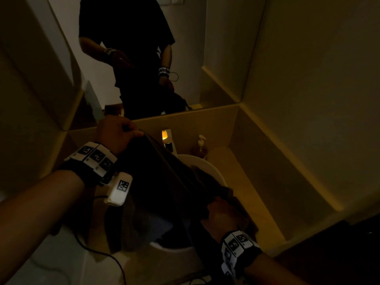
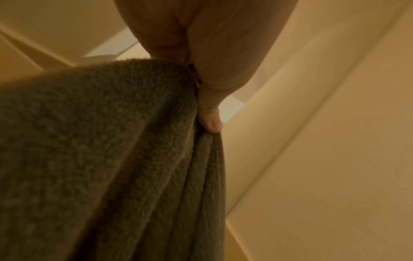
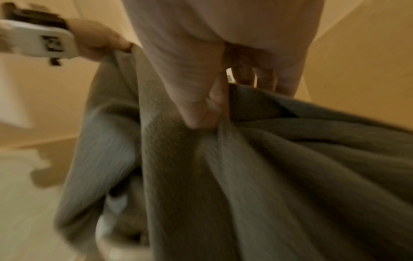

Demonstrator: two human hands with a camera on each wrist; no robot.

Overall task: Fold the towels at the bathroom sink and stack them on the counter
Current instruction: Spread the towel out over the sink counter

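A dim bathroom seen from above, lit in yellow. A dark grey-brown towel (image 1: 160, 182) is stretched between two hands over a round white sink (image 1: 213, 171), with its lower folds hanging into the basin.

The left hand (image 1: 115, 134), at about ten o'clock in the head view, is raised above the sink. Its fingers curl over one top corner of the towel, and the thumb (image 2: 210, 121) presses the gathered edge from the side, so the cloth hangs straight down beneath the fingers.

The right hand (image 1: 222, 217), at about five o'clock, is lower and nearer the body. Its thumb (image 3: 196, 113) and curled fingers pinch a bunched fold of the towel; the fabric fans out below and to the right of the grip.

A faucet (image 1: 168, 140) stands behind the sink at twelve o'clock, with a soap pump bottle (image 1: 200, 148) just to its right. The counter (image 1: 253, 194) runs along the sink's right side. A mirror (image 1: 144, 58) above reflects the person's dark-clothed torso. Marker-printed bands wrap both wrists.
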